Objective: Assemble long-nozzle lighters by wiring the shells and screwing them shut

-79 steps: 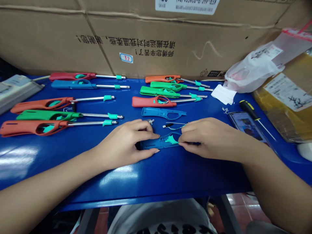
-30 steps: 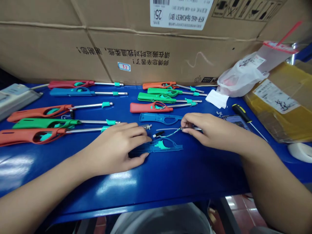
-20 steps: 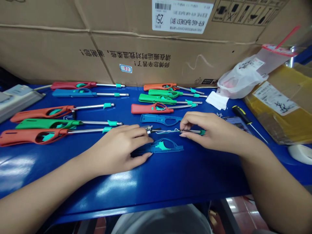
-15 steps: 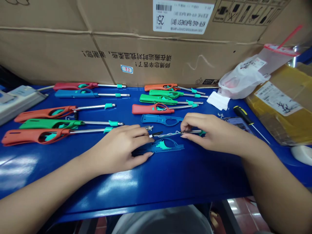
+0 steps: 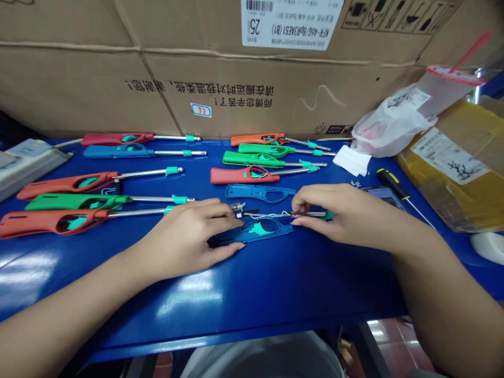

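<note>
My left hand (image 5: 191, 237) lies curled over the left end of a blue lighter half-shell (image 5: 271, 229) with a teal trigger (image 5: 260, 229) in it, pinning it to the blue table (image 5: 252, 294). My right hand (image 5: 340, 212) pinches a thin metal tube (image 5: 311, 214) with a teal collar, from which a white wire (image 5: 265, 215) and a black-tipped part trail left just above the shell. A second blue half-shell (image 5: 260, 192) lies just behind.
Finished long-nosed lighters in red, green and blue lie in two groups at the left (image 5: 74, 201) and centre back (image 5: 255, 157). A yellow-handled screwdriver (image 5: 396, 184), a phone (image 5: 380, 193), white paper (image 5: 352, 159), a plastic bag (image 5: 394, 126) and cardboard boxes (image 5: 220, 68) surround them.
My right hand left the shell's trigger end, picked up the metal tube with its wire and brought it down close over the shell. My left hand stayed on the shell.
</note>
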The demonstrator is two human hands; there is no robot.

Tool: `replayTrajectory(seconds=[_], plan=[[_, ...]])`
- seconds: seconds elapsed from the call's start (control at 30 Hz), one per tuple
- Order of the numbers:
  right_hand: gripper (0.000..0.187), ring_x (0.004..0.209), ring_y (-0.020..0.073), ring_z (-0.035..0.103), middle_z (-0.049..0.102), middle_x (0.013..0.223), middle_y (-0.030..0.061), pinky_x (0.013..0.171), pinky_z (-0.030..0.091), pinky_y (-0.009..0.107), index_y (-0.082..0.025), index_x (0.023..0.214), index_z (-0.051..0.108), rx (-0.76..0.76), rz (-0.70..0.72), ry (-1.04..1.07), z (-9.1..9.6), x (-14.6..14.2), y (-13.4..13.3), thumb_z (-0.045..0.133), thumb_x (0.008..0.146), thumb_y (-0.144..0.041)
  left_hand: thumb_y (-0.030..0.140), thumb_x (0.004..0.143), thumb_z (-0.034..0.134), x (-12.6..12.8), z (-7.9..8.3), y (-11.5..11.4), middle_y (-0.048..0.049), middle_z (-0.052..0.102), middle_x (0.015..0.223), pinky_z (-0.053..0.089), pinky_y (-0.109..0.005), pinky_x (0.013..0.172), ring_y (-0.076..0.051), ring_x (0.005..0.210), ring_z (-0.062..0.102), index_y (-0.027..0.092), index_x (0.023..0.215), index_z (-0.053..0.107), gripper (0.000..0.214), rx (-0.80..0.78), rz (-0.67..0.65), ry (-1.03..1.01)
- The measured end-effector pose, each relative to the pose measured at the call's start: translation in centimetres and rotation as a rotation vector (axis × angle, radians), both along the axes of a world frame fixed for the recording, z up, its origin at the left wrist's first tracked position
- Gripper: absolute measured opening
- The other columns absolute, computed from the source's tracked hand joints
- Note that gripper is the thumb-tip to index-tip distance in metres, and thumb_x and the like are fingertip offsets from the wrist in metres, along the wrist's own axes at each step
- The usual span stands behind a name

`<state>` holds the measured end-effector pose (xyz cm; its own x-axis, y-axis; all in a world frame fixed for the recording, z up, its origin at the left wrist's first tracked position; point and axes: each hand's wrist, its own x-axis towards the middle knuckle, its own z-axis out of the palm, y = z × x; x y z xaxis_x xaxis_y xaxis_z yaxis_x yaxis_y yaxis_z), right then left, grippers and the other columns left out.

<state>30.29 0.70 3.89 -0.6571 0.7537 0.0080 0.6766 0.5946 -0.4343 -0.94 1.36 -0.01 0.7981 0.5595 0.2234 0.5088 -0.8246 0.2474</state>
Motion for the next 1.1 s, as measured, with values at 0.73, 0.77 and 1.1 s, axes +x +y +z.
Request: replayTrajectory(seconds=[0.73,0.77,1.1], plan=[[0.013,0.088,0.0188,0.067,0.074,0.096,0.0020,0.076,0.046,0.030,-0.021,0.092,0.075,-0.064,0.068,-0.139,-0.90,-0.11,0.40,0.066,0.097,-0.029,0.042,0.097,0.067,-0.10,-0.35,0.36,-0.0059,0.076,0.112,0.058,-0.041,0.089,-0.025,0.104,0.072,0.021,0.117,0.075,0.030,-0.062,0.013,-0.020],[0.013,0.089,0.0193,0.067,0.074,0.098,0.0022,0.076,0.046,0.031,-0.021,0.095,0.075,-0.061,0.072,-0.137,-0.95,-0.03,0.39,0.066,0.097,-0.030,0.042,0.097,0.067,-0.12,-0.33,0.36,-0.0057,0.076,0.112,0.058,-0.041,0.089,-0.025,0.103,0.072,0.021,0.116,0.075,0.030,-0.061,0.014,-0.020],[0.017,0.093,0.0195,0.069,0.076,0.101,0.0022,0.082,0.047,0.032,-0.021,0.098,0.075,-0.063,0.113,-0.098,-0.92,0.18,0.46,0.059,0.096,-0.017,0.043,0.097,0.066,-0.20,-0.31,0.28,-0.0052,0.076,0.112,0.058,-0.039,0.088,-0.024,0.102,0.073,0.021,0.117,0.075,0.031,-0.066,0.010,-0.024]])
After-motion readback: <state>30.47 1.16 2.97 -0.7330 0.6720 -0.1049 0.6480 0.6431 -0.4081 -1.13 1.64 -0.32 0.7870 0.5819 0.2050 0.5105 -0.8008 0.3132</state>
